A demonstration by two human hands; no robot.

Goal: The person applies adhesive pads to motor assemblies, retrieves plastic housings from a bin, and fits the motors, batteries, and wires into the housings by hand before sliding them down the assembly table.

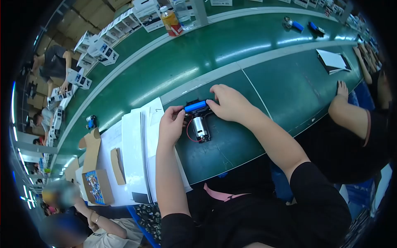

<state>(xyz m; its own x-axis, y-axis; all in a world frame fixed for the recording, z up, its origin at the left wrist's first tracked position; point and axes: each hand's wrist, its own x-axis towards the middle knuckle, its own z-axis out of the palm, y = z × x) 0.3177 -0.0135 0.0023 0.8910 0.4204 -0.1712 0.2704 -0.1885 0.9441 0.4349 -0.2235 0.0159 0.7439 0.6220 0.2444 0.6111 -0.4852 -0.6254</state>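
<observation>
Holding the smooth, rounded blue bar (195,106) over the green tabletop (289,95), your left hand (170,124) grips its eight-o'clock end and your right hand (228,103) its two-o'clock end, equally near along its long axis; toward six o'clock sit a shiny metal cylinder (200,129) and a looping red wire (187,131)

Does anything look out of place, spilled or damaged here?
Nothing looks spilled or plainly damaged. Two mild oddities: the red wire bows out loosely beside the motor, near the left hand, so it might snag; and a drink bottle stands by the white boxes, seemingly unrelated to the work.
</observation>
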